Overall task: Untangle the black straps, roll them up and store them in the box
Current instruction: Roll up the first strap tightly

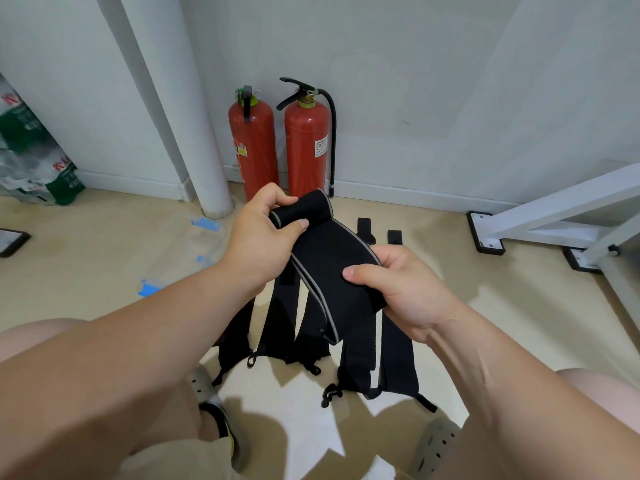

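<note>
I hold a wide black strap [332,271] with grey edging in both hands above the floor. My left hand [263,237] grips its rolled-up top end, thumb on the roll. My right hand [405,289] holds the flat part lower down, thumb on top and fingers underneath. Several more black straps [360,344] lie side by side on the beige floor under my hands, with small black clips at their near ends. Two short strap ends [366,228] poke out beyond my hands. A clear plastic box [194,251] with blue latches lies on the floor to the left.
Two red fire extinguishers [280,147] stand against the wall behind the straps, next to a white pipe [194,133]. A white table frame [554,220] with black feet stands at right. Packed bottles [31,147] sit at far left. My knees and grey shoes frame the bottom.
</note>
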